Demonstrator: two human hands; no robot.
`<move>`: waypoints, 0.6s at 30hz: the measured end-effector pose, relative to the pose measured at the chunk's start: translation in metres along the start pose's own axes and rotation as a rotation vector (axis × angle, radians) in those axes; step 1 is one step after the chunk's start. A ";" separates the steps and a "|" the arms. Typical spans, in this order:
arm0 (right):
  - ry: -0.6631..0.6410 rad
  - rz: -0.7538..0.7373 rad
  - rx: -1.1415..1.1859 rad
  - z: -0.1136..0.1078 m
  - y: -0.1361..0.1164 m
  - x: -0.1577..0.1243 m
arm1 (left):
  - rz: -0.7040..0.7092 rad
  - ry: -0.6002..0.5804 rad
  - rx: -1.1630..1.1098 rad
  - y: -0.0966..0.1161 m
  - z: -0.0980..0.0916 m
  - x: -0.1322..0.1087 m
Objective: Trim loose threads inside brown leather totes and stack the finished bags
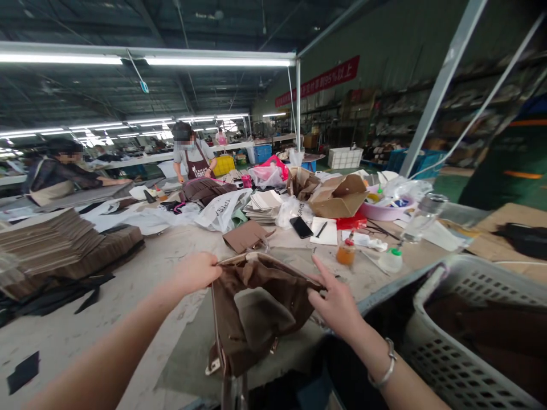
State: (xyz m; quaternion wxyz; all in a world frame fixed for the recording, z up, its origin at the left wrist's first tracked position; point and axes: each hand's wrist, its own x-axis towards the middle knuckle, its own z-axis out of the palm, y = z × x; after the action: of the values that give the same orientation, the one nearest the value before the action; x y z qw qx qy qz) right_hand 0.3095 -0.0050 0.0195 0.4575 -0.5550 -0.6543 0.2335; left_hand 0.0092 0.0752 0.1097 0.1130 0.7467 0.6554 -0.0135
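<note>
A brown handbag (226, 319) stands at the table's front edge with its mouth towards me, its lining and a grey-beige inner piece showing. Metal fittings hang at its lower side. My left hand (200, 270) is closed on the bag's upper left corner. At the upper right edge, my right hand (337, 302) pinches the bag, its index finger stretched out; a bracelet (387, 364) is on that wrist. Just behind the bag lies a flat brown leather piece (245, 236). Under the bag is a grey-green sheet (188, 347).
On the right a grey plastic basket (448, 341) holds brown pieces. Stacked brown panels (55, 245) lie left. Behind are a phone (301, 228), a glue bottle (346, 250), a green-capped bottle (391, 260) and a cardboard box (337, 196). Another person (194, 154) stands across the table.
</note>
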 end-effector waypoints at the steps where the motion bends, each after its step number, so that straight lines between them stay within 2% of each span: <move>1: 0.011 -0.005 -0.001 0.001 0.002 0.008 | -0.016 -0.090 -0.028 -0.008 -0.001 -0.009; 3: 0.024 -0.017 0.004 0.007 0.006 0.020 | -0.018 -0.258 -0.118 -0.024 -0.001 -0.024; 5: 0.016 -0.032 0.021 0.018 0.010 0.027 | 0.009 -0.296 -0.171 -0.036 -0.001 -0.035; 6: 0.009 -0.041 0.034 0.024 0.012 0.029 | 0.022 -0.253 -0.164 -0.039 -0.001 -0.038; 8: -0.010 -0.061 0.060 0.033 0.013 0.030 | 0.095 -0.084 -0.108 -0.037 -0.003 -0.040; 10: -0.036 -0.079 0.087 0.037 0.012 0.030 | 0.244 0.104 -0.054 -0.025 -0.004 -0.037; 12: -0.071 -0.090 0.104 0.036 0.010 0.030 | 0.433 0.239 -0.019 -0.008 -0.001 -0.031; 15: -0.132 -0.088 0.110 0.030 0.007 0.033 | 0.609 0.332 0.004 0.018 0.008 -0.015; 18: -0.148 -0.088 0.090 0.029 0.007 0.037 | 0.669 0.342 0.016 0.032 0.018 0.004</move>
State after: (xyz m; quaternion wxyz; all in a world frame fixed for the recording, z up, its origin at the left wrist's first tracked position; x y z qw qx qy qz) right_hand 0.2896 0.0381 0.0127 0.4423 -0.4858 -0.6989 0.2829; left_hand 0.0437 0.0717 0.0969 -0.0060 0.9118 0.3845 0.1439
